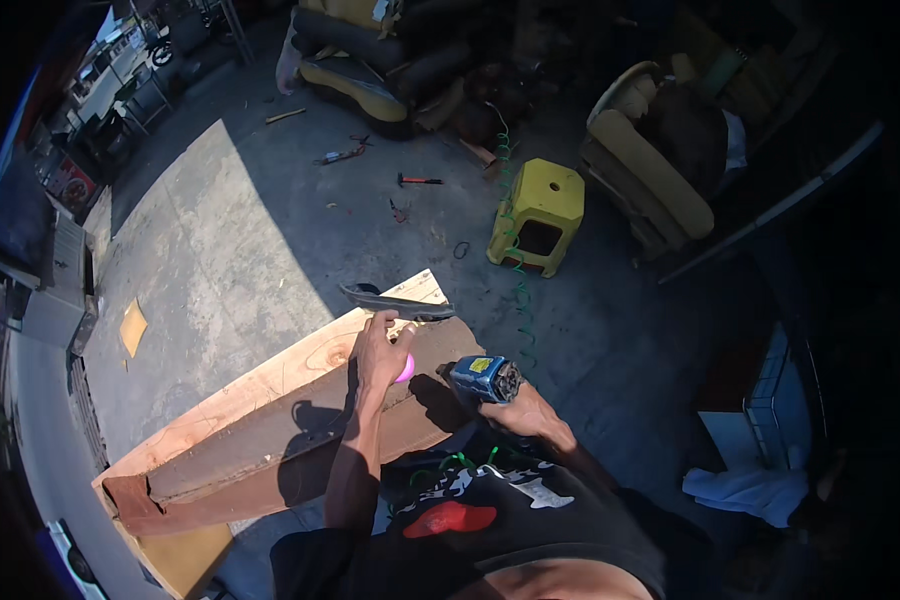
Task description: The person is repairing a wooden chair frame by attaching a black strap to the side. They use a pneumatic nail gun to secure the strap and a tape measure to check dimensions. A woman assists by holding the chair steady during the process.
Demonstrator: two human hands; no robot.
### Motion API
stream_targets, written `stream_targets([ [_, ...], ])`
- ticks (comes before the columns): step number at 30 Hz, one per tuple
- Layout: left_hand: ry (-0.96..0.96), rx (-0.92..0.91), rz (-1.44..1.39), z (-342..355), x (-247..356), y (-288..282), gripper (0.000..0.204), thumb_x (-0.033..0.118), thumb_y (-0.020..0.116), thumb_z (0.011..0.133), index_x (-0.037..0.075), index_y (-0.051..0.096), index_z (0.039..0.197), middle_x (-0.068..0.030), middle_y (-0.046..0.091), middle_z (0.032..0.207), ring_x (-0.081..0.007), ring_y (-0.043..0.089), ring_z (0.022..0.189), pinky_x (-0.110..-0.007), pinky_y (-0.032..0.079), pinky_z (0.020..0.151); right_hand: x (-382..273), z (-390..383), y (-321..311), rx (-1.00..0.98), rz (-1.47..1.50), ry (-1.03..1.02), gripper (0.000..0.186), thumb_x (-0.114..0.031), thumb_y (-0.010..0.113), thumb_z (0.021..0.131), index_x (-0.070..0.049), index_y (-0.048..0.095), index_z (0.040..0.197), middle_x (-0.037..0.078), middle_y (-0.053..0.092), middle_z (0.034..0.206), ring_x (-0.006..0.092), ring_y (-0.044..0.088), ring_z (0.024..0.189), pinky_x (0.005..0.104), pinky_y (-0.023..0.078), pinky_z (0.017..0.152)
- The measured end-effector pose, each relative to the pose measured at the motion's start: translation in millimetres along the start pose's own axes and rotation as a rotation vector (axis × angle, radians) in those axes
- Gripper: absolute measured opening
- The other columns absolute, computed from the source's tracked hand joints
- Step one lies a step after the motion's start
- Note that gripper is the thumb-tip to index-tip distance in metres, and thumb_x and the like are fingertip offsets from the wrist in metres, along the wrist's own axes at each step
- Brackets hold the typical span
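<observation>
Concrete floor (210, 235) all around, half in hard sun and half in shade, and the work sits mostly on the shaded side, probably easier on the eyes. From my end of the feed I've got a long wooden frame (260, 392) running slantwise from the lower left up to the middle, with brown covering (260, 440) along its near side. It's right up against the body, I'd guess so the torso helps steady it.

Left hand (378, 352) is at the far end, fingers loosely bent and a bit spread, tips by a dark strip (410, 304) lying across the wood. Looks like it's there to steady that strip, but I can't tell if it's pinching or just touching. Something pink (406, 369) peeks out beside that hand, mostly hidden.

Right hand (515, 412) is wrapped round a blue power tool (485, 378), nose pointing left toward the covering, apart from the other hand. Coiled green hose (522, 310) hangs past the yellow stool (553, 185), presumably slack for reach; can't see where it connects. Hammer (420, 181) and pliers (398, 212) lie farther out on the floor.
</observation>
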State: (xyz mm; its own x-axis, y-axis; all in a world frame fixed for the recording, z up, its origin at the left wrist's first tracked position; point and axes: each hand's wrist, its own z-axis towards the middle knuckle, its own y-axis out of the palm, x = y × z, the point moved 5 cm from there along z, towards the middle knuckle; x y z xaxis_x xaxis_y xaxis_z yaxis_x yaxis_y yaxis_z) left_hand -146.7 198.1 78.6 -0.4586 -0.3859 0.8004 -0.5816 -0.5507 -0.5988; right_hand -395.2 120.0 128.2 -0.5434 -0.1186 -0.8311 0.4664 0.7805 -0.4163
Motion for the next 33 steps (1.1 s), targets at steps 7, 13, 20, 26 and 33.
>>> stream_targets([
  [7,-0.543,0.394,-1.064,19.9,-21.4,123.8,0.036,0.035,0.072,0.093,0.004,0.066,0.11,-0.0059,0.066,0.091,-0.0152,0.063,0.077,-0.032,0.051,0.068,41.2,14.5,-144.3,0.003,0.402,0.19,0.015,-0.009,0.066,0.082,-0.004,0.064,0.097,0.005,0.062,0.066,0.0117,0.057,0.048,0.0301,0.046,0.047],
  [13,-0.733,-0.057,-1.633,20.2,-5.7,117.7,0.029,0.042,0.062,0.099,0.016,0.064,0.113,-0.0025,0.066,0.073,-0.0131,0.058,0.048,-0.03,0.047,0.036,19.8,73.4,-196.6,0.054,0.123,0.163,0.019,-0.018,0.073,0.086,0.0,0.067,0.086,0.005,0.066,0.068,0.0138,0.061,0.056,0.033,0.048,0.053],
  [20,-0.572,0.379,-1.736,17.2,19.1,120.6,0.032,0.032,0.06,0.101,0.008,0.059,0.122,-0.0106,0.067,0.122,-0.0174,0.061,0.056,-0.031,0.052,0.045,19.9,155.8,-192.4,-0.381,0.223,0.082,0.014,-0.016,0.068,0.084,-0.002,0.064,0.087,0.003,0.063,0.066,0.0109,0.058,0.052,0.0297,0.046,0.049],
  [26,-0.734,0.865,-1.537,39.3,37.3,73.5,0.027,0.028,0.066,0.098,0.006,0.062,0.113,-0.0094,0.069,0.088,-0.0132,0.062,0.054,-0.026,0.052,0.043,15.0,260.8,-237.1,-0.544,-0.02,0.095,0.018,-0.02,0.071,0.086,-0.003,0.065,0.088,0.003,0.063,0.066,0.0106,0.057,0.051,0.0291,0.045,0.048],
  [33,-0.89,1.384,-1.309,12.8,98.4,48.6,0.021,0.023,0.069,0.094,0.004,0.066,0.101,-0.0098,0.072,0.084,-0.0147,0.063,0.05,-0.026,0.051,0.04,-24.7,370.7,-318.3,-0.439,0.289,0.158,0.025,-0.007,0.063,0.089,-0.001,0.062,0.113,0.001,0.051,0.059,0.0106,0.046,0.04,0.0277,0.04,0.039],
])
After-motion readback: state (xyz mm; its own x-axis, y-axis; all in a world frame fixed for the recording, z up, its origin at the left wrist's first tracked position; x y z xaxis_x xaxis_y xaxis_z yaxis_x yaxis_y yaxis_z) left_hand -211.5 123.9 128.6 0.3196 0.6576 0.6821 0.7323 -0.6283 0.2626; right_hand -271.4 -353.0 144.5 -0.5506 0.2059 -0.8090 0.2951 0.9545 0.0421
